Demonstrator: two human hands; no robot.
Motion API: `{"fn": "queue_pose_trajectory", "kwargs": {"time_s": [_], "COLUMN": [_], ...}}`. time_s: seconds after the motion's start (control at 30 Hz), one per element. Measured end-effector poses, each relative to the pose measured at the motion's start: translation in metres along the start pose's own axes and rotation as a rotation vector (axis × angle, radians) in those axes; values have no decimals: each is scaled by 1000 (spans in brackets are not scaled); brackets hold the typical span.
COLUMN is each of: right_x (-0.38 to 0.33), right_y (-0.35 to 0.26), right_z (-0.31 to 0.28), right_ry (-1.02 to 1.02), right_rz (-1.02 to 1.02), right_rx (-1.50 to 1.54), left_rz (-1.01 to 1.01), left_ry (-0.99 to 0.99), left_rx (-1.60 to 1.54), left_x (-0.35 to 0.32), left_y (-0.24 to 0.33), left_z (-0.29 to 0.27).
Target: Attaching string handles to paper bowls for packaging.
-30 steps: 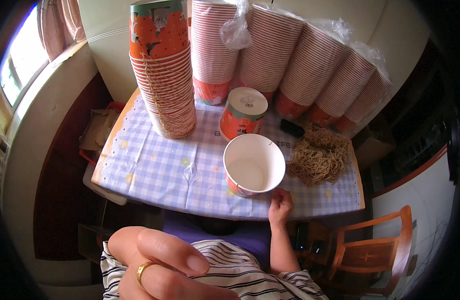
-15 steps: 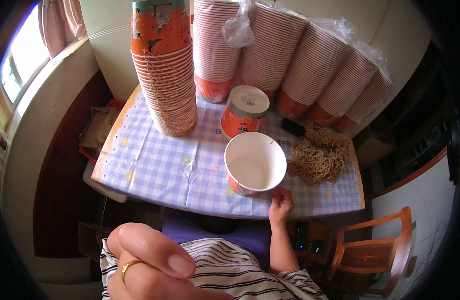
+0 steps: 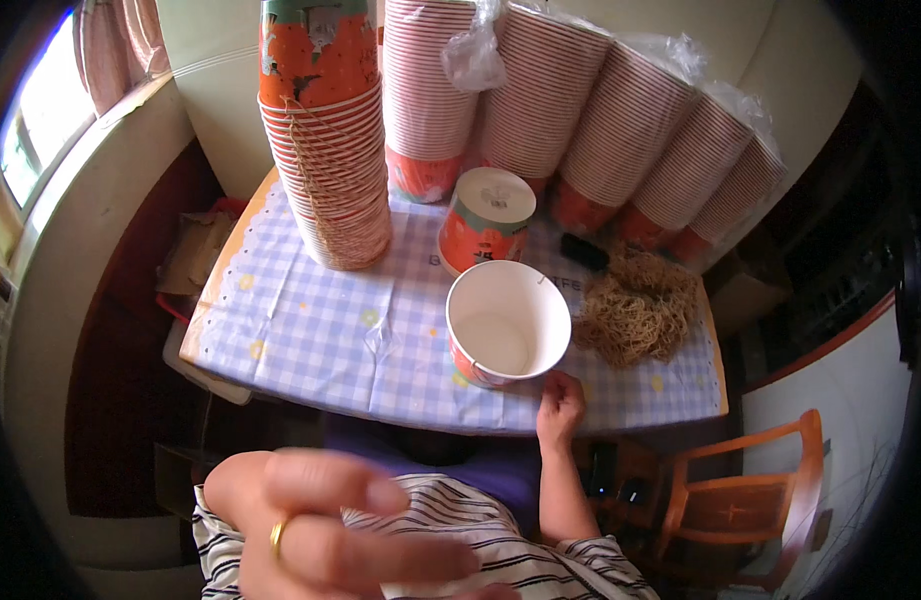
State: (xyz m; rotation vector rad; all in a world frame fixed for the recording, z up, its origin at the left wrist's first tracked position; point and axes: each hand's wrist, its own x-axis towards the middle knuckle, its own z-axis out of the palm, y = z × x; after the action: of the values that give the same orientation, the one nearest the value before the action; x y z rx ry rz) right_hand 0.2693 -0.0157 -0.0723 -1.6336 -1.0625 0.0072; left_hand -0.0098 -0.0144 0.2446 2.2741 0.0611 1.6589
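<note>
At far left a bright window [image 3: 38,130] stands beside a pink curtain [image 3: 115,50], and lower down a red crate [image 3: 175,305] sits next to the bench [image 3: 230,243], which is spread with a blue-and-white checked cloth [image 3: 315,345]. Near the bench's left end rises a tall stack [image 3: 325,190] of upturned orange cups, twine loops hanging down its side. Below, close to the camera, the left hand [image 3: 340,525] is raised in front of the striped shirt [image 3: 445,520], off the bench; its fingers are bent and blurred, a gold ring on one, and I cannot tell whether they hold anything. Along the back stand pale-rimmed wrapped stacks [image 3: 545,90], orange at the base, under clear plastic. In front of them is an upturned cup [image 3: 485,225], and nearer the person an upright cup [image 3: 508,325], its white inside bare to view. Just by its lower right, at the bench's front edge, the right hand [image 3: 562,405] has its fingers curled closed; whether anything is pinched inside is hidden. Beyond lie a small black object [image 3: 583,252] and a tangle of tan twine [image 3: 638,310]; at far right is a wooden chair [image 3: 735,500].
</note>
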Motion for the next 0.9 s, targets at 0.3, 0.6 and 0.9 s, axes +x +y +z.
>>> {"fn": "queue_pose_trajectory", "kwargs": {"time_s": [0.3,0.6,0.9], "right_x": [2,5,10], "right_y": [11,14,11], "right_z": [0,-5,-6], "right_ry": [-65,-151,-224], "right_rz": [8,150,218], "right_rx": [107,130,151], "left_rz": [-408,482,-282], "left_ry": [-25,-296,-469], "left_rx": [197,586,370], "left_x": [23,11,-69], "left_y": [35,-18,-114], "left_z": [23,52,53]}}
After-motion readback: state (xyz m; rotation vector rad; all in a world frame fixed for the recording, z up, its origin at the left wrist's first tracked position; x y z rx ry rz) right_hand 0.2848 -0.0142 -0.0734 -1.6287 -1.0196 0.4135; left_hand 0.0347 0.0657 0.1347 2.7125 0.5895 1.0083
